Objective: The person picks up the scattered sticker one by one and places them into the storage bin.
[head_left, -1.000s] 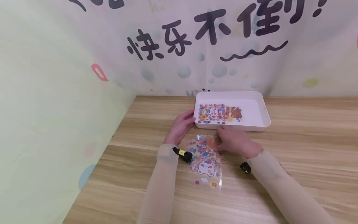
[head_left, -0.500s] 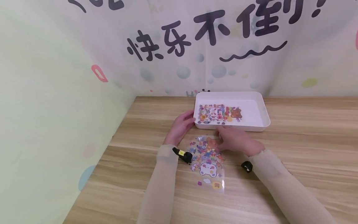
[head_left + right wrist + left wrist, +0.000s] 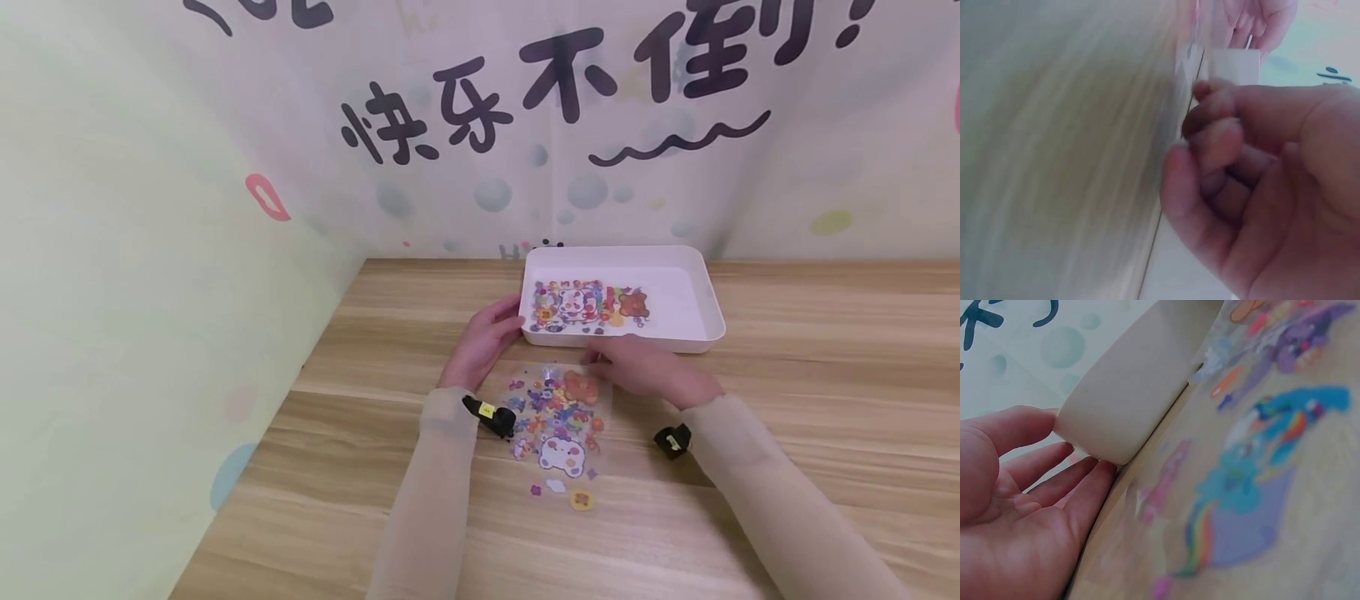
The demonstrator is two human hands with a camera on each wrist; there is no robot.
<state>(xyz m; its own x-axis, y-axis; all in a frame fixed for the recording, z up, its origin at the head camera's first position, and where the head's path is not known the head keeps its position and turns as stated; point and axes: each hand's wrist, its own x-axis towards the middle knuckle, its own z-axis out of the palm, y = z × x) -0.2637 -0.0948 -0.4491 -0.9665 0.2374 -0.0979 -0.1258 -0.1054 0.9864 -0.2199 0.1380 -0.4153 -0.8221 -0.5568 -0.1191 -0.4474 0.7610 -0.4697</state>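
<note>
Right hand (image 3: pixel 637 367) is positioned in front of the tray's near wall, fingers curled inward with thumb and fingertips close together, at the far right corner of the clear sticker sheet (image 3: pixel 558 417); whether the edge of the film is pinched between them cannot be told. Left hand (image 3: pixel 483 342) is unclenched, its lightly bent fingers and thumb touching the left end of the white rectangular tray (image 3: pixel 678 292), thumb near the front corner. The sticker sheet is located on the wood-grain table (image 3: pixel 337 467), between the two forearms and just in front of the tray. Its long axis runs away from the person, pointing toward the tray and crossing the tray's left-to-right long axis. A brown bear is printed at its far right corner, a white bear closer to the near end. Within the left part of the tray lie printed clear stickers (image 3: pixel 577 304), their long axis following that of the tray. The tray's near wall stands crosswise beyond the far end of the sheet. A black left wrist camera (image 3: pixel 491 417) with a yellow label overlaps the sheet's left edge in the head view; a black right wrist camera (image 3: pixel 673 440) sits to the right, apart from the sheet. Behind the tray hangs a white backdrop (image 3: pixel 450 208) bearing large dark characters, a wavy line and pale bubbles.
</note>
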